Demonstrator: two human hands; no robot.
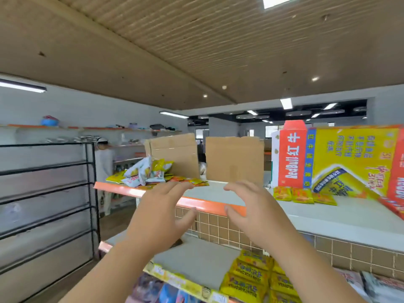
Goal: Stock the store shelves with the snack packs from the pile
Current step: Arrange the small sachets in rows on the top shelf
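A pile of snack packs [146, 171], white and yellow, lies on the left end of the top shelf [214, 194], which has an orange front edge. My left hand [160, 212] and my right hand [251, 209] are both raised in front of that edge, fingers spread and relaxed, holding nothing. The left hand's fingertips reach toward flat orange packs [192, 181] beside the pile. Three yellow-orange packs [302, 195] lie further right on the shelf top. Yellow snack packs [249, 274] stand in rows on the lower shelf [196, 259].
Two cardboard flaps [235, 161] stand behind the hands. A large Red Bull carton [341, 162] lies at the right. An empty black wire rack [48, 204] stands at the left. A person [105, 169] in white stands by far wall shelves.
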